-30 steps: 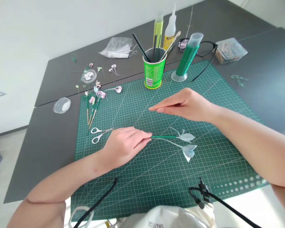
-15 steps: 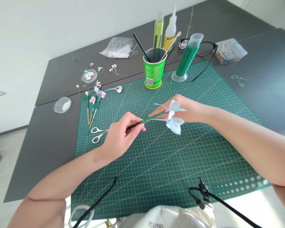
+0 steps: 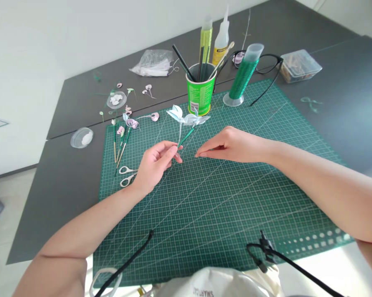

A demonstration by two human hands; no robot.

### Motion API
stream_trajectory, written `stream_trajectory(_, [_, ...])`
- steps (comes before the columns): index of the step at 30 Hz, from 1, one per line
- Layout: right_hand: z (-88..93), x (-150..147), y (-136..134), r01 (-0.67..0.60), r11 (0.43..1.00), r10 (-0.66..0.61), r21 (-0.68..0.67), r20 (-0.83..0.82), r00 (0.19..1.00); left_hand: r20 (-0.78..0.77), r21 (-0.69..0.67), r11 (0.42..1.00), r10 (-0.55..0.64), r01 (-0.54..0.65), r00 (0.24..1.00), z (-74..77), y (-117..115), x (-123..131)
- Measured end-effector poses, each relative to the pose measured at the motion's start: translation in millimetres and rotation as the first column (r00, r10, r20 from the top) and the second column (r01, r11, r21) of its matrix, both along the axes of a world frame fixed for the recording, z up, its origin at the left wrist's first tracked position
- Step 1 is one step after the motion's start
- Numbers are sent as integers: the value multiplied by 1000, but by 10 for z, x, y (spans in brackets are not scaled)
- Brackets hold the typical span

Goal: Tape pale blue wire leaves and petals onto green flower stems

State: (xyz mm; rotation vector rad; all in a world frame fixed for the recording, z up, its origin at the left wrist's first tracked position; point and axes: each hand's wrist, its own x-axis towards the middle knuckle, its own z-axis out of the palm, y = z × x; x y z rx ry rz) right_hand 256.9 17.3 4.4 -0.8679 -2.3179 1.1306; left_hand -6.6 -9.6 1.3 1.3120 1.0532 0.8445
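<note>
My left hand (image 3: 157, 165) pinches the green-wrapped stem of an artificial flower (image 3: 186, 136) between thumb and fingers. Its pale blue petals point up and away from me, toward the green paper cup. A thin pale stem runs beside the green one. To the right, my right hand (image 3: 227, 144) is closed in a pinch just above the mat, apart from the flower. Whether a fine thread lies between its fingertips is too small to make out. White-handled scissors (image 3: 127, 180) lie partly behind my left hand.
Beyond my hands stand a green paper cup (image 3: 200, 93) of sticks and a green thread spool (image 3: 244, 76). Glasses (image 3: 278, 62), a glue bottle (image 3: 221, 41) and a clear box (image 3: 300, 66) sit farther back. Small finished flowers (image 3: 124, 128) lie left on the cutting mat (image 3: 204, 214).
The flower has swung from pointing right to standing up and away, its petals now nearer the cup. My right hand has come out from behind it, fingertips pinched.
</note>
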Motion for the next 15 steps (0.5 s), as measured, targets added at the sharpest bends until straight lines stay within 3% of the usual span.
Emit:
stream_trajectory(5, [95, 40, 37, 74, 987, -87, -145, -82, 993, 156, -187, 982, 36, -6, 987, 16, 103, -34])
stream_trajectory(8, [181, 144, 110, 166, 973, -192, -158, -166, 967, 239, -294, 956, 63, 11, 969, 9, 183, -68])
stream_trajectory(12, [237, 466, 281, 314, 933, -347, -174, -212, 914, 282, -329, 944, 135, -37, 950, -17, 291, -117])
stream_trajectory(15, [225, 788, 420, 358, 905, -419, -229, -331, 846, 284, -319, 941, 208, -112, 936, -24, 369, -150])
